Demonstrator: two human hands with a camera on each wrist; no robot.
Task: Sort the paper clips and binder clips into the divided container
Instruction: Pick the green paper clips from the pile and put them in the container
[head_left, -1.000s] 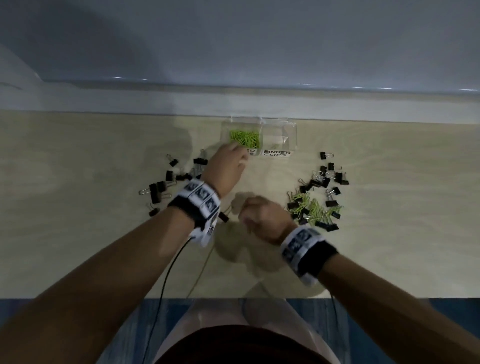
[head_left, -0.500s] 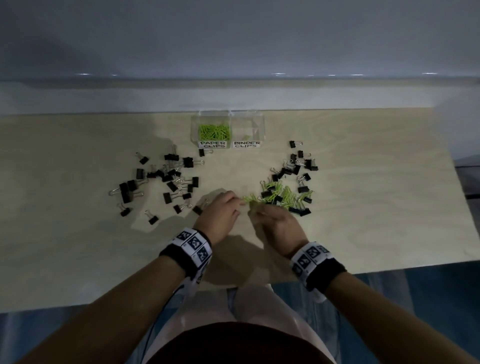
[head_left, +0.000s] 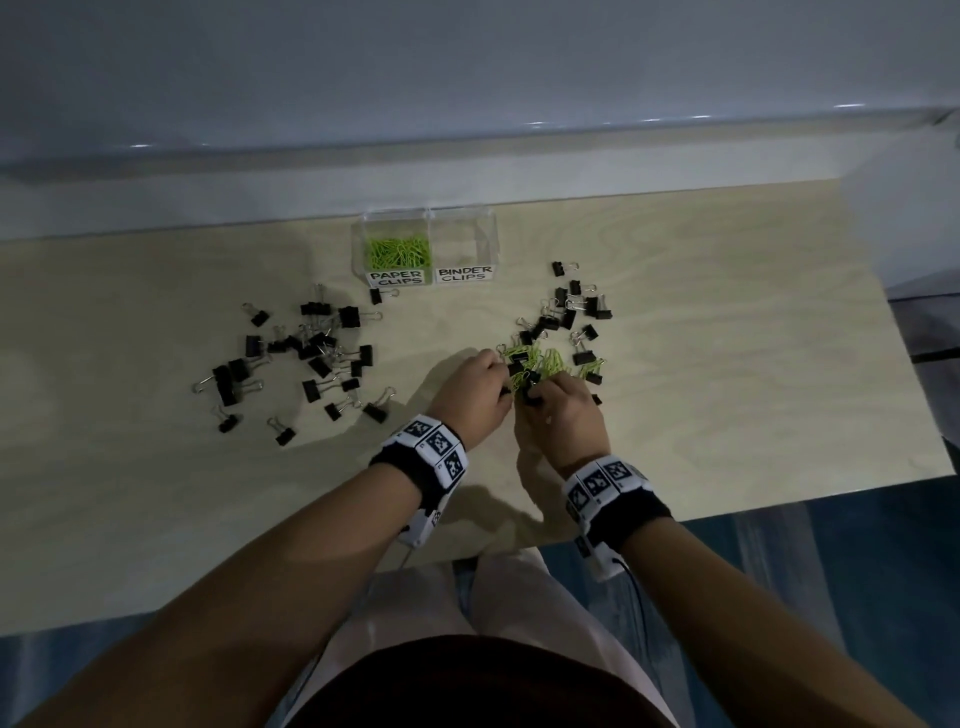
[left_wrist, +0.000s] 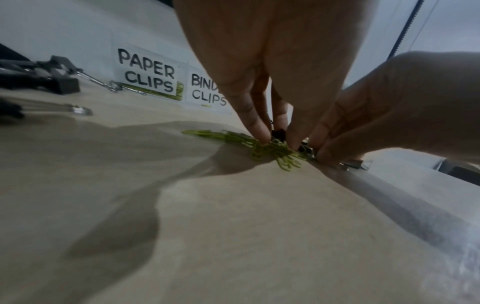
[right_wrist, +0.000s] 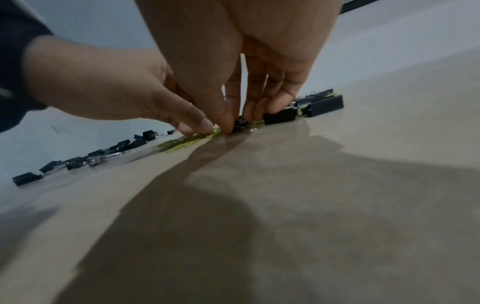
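A clear divided container (head_left: 426, 214) stands at the table's far edge; its left cell, labelled PAPER CLIPS (left_wrist: 148, 74), holds green paper clips (head_left: 397, 251), and the BINDER CLIPS cell (head_left: 465, 244) looks empty. Both hands meet at a mixed pile (head_left: 553, 361) of green paper clips (left_wrist: 270, 152) and black binder clips (right_wrist: 322, 105). My left hand (head_left: 500, 382) has its fingertips (left_wrist: 262, 134) down on the green clips and pinches them. My right hand (head_left: 535, 396) pinches a small black binder clip (right_wrist: 240, 124) between thumb and fingers.
A spread of several black binder clips (head_left: 311, 358) lies left of centre on the pale wooden table (head_left: 727, 364). More binder clips (head_left: 571, 306) sit behind the mixed pile. The table's right edge (head_left: 914, 395) and near edge are close.
My left hand came back from the container's paper clip cell to the mixed pile. Both hands moved forward into the pile, and the head view shifted.
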